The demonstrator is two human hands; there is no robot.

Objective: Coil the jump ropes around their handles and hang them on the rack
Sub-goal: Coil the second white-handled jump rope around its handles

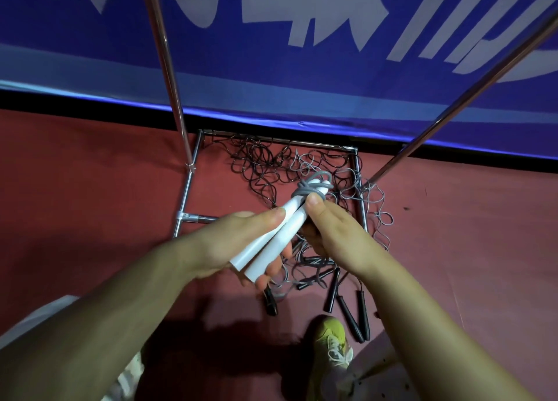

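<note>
Two white jump-rope handles lie side by side in front of me, with their grey rope wound in a few turns around their far ends. My left hand grips the handles from below at their near ends. My right hand holds them near the coil, its thumb pressing at the grey turns. Below, loose black and grey ropes sprawl on the red floor inside the rack's metal base frame. Two rack poles rise from that base.
Several black handles lie on the floor near my yellow shoe. The right rack pole slants up to the right. A blue banner with white lettering stands behind the rack.
</note>
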